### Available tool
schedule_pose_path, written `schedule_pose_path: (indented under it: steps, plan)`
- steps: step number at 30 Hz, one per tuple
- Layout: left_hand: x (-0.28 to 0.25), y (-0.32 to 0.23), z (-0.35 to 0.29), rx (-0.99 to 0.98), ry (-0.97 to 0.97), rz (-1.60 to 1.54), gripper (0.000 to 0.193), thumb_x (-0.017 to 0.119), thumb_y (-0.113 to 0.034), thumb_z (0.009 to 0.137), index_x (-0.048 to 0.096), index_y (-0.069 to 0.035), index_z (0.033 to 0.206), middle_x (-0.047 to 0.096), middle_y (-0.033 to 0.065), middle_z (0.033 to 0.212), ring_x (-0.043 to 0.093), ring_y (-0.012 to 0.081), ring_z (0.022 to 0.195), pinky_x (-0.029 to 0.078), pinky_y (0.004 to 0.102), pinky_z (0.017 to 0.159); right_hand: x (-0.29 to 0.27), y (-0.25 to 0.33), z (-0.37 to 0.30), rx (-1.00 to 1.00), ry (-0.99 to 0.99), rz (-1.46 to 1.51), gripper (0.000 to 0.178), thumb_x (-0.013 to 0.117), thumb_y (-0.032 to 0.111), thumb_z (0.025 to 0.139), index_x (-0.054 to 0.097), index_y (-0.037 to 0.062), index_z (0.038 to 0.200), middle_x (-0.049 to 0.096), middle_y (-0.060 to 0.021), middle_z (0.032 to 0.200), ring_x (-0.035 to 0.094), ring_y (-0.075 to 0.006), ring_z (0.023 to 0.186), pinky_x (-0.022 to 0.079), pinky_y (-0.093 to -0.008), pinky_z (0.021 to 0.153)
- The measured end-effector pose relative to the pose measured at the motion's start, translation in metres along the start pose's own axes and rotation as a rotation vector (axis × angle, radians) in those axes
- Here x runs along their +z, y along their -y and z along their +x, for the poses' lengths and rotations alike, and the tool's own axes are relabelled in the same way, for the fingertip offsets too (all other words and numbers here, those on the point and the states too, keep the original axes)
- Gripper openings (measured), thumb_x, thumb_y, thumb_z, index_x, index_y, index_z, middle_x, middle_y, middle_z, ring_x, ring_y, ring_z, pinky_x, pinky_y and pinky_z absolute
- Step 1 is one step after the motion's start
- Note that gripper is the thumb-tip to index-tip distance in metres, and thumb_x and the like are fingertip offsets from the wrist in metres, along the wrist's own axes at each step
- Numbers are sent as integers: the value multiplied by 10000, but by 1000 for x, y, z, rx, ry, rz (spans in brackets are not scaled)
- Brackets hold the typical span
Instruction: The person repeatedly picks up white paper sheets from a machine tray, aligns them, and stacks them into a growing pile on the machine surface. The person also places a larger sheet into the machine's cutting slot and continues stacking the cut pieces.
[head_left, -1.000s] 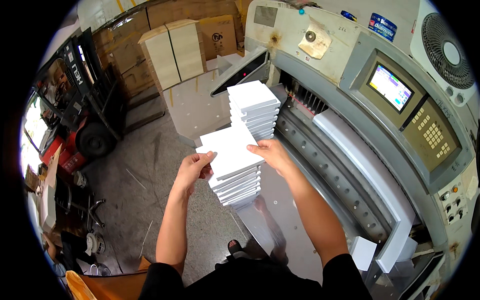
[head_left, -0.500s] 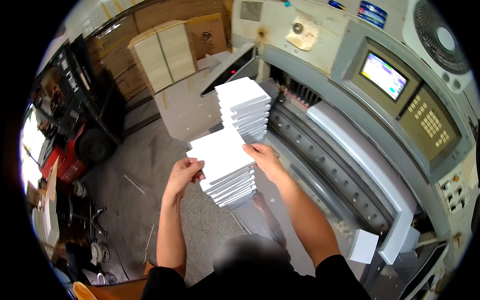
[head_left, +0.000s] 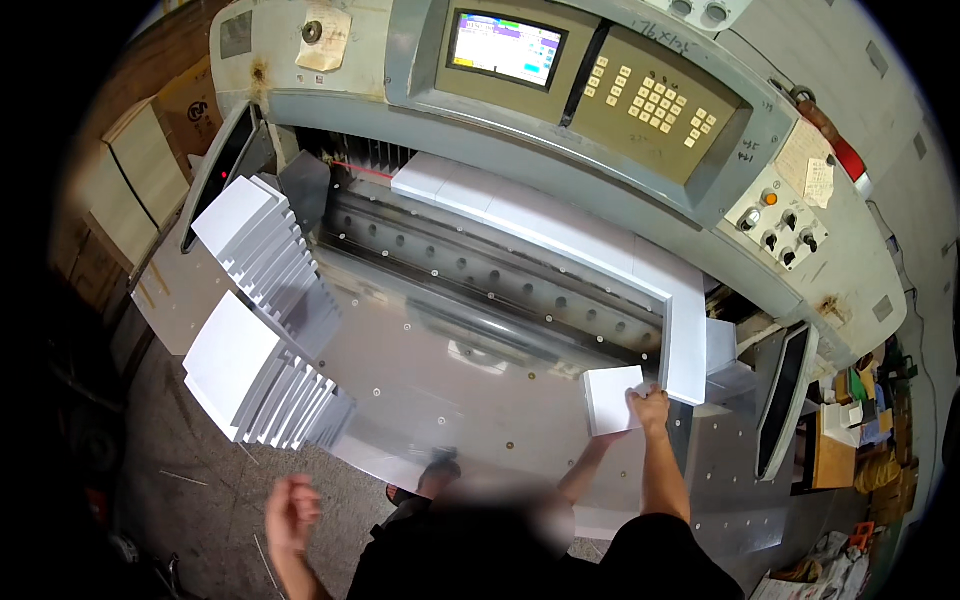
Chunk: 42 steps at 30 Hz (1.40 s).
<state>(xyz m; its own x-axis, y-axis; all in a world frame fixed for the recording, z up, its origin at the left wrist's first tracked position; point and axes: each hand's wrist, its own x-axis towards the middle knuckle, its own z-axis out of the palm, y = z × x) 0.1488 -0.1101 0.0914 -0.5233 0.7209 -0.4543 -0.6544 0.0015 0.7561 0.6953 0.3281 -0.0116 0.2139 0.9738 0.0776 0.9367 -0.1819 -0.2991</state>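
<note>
My right hand (head_left: 651, 408) is closed on the right edge of a small white block of paper sheets (head_left: 612, 402) lying on the machine's metal table. Its thumb rests on the top and the fingers curl at the side. My left hand (head_left: 292, 512) hangs over the floor at the lower left, slightly blurred, with loosely bent fingers and nothing in them. Two tall piles of white paper blocks, a front pile (head_left: 235, 365) and a back pile (head_left: 240, 220), stand at the table's left end. Blocks within each pile are slightly offset.
Behind the table stands a grey paper-cutting machine with a lit screen (head_left: 506, 47) and a keypad (head_left: 655, 100). A long row of white paper (head_left: 545, 225) lies along its bed, bending forward at the right. Dark upright side panels (head_left: 785, 400) flank the table; cartons stand at the far left.
My view has turned right. Both hands have left the front pile; my right hand now grips the separate block at the table's right, while my left hand is lowered beside the pile.
</note>
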Motion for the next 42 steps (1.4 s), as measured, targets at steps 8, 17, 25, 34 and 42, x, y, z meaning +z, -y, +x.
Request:
schedule_pose_path:
  steps: [8, 17, 25, 34, 42]
  plan:
    - [39, 122, 34, -530, 118, 528, 438, 638, -378, 953, 585, 11, 1149, 680, 100, 938, 647, 156, 764, 507, 261, 635, 70, 85, -52, -479, 189, 142, 551, 691, 417, 760, 625, -1, 1113, 624, -242, 1060, 561, -401, 1036, 457, -481, 923]
    - [41, 121, 43, -355, -114, 325, 418, 677, -318, 937, 577, -10, 1201, 672, 70, 992, 626, 149, 854, 516, 295, 728, 62, 292, -283, -870, 493, 315, 546, 670, 351, 763, 588, -6, 1168, 568, -190, 1102, 536, -360, 1060, 451, -474, 909]
    - [24, 93, 53, 131, 96, 495, 380, 705, -58, 898, 562, -68, 1250, 681, 25, 1011, 620, 109, 962, 512, 310, 820, 46, 300, -249, -554, 1270, 933, 560, 813, 167, 767, 556, -13, 1230, 642, -154, 1133, 624, -213, 1031, 495, -328, 890]
    - [60, 83, 67, 454, 109, 1040, 336, 694, -230, 905, 535, -45, 1136, 666, 203, 974, 647, 404, 929, 517, 447, 808, 64, 259, -269, -551, 694, 847, 459, 849, 272, 725, 643, 47, 1068, 617, -175, 1029, 639, -324, 921, 523, -387, 787]
    - [64, 73, 54, 402, 35, 1242, 355, 684, -283, 910, 533, -22, 1096, 656, 242, 963, 640, 429, 931, 514, 465, 791, 62, 260, -262, -682, 725, 718, 443, 838, 293, 734, 649, 40, 1045, 681, -170, 970, 666, -314, 878, 528, -384, 777]
